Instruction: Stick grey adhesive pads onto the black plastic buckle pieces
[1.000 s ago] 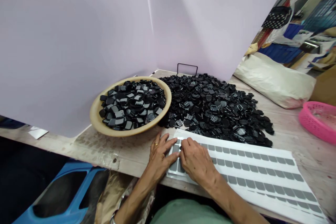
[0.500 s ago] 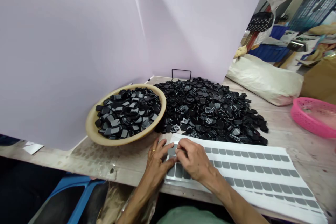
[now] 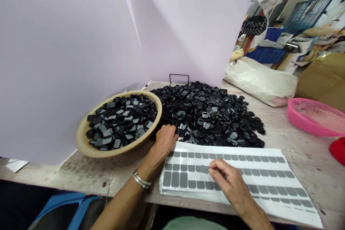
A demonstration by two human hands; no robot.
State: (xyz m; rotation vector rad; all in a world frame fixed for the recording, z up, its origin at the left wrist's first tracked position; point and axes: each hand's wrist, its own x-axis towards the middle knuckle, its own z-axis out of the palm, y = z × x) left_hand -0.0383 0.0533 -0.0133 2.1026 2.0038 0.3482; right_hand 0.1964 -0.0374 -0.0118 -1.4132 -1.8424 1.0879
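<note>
Over a sheet of grey stickers (image 3: 199,155), my right hand (image 3: 229,179) pinches one grey sticker (image 3: 204,169) between thumb and forefinger. The sheet is white, with rows of rounded grey patches, and lies on the table. At the near left edge of a heap of small black pieces (image 3: 205,115), my left hand (image 3: 165,138) has its fingers bent down and together; its fingertips, and anything in them, are hidden. Some pieces in the heap show white printing. Left of that hand, a cream basin (image 3: 81,140) holds many black pieces, several with grey faces upward.
Pale panels (image 3: 81,36) stand behind the table, with a thin black wire frame (image 3: 179,74) before them. To the right are a white bag (image 3: 261,79), a pink perforated basket (image 3: 304,120) and a red object (image 3: 338,150). A blue chair (image 3: 60,199) stands below the table edge.
My left hand has left the sheet's upper left corner for the black heap. My right hand has moved right across the sheet, now with a grey sticker in its pinch. The view has shifted.
</note>
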